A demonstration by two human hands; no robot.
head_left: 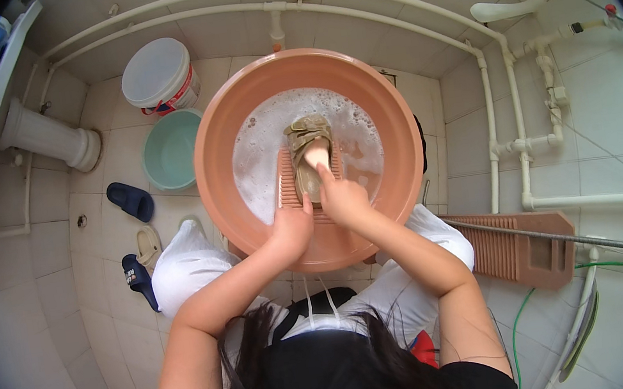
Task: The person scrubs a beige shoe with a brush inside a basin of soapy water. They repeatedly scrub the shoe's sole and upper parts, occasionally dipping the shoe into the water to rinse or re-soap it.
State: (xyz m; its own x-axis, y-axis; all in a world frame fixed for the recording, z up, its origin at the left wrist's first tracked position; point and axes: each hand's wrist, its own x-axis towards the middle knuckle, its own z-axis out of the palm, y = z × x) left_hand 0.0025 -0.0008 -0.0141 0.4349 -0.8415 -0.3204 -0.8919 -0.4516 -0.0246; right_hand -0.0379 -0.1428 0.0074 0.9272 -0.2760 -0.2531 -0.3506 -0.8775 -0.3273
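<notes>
An orange-pink plastic basin [211, 148] holds foamy water [257, 142] in front of me. Inside it, a ribbed washboard [286, 180] slopes down into the suds. A khaki strapped sandal [307, 127] lies sole down on the washboard, its straps towards the far side. My left hand [295, 226] grips the sandal's near end at the heel. My right hand [344, 199] is closed around a pale brush or similar tool [316, 152], index finger stretched along it. The tool's front end reaches under the straps, so its working face is hidden.
Left of the basin stand a lidded white bucket [157, 76] and a mint-green basin [170, 154]. Dark blue slippers [131, 201] and a beige clog [148, 245] lie on the tiles. At right, a larger washboard [531, 248] leans beneath a metal shower hose [559, 240]. White pipes [380, 2] line the walls.
</notes>
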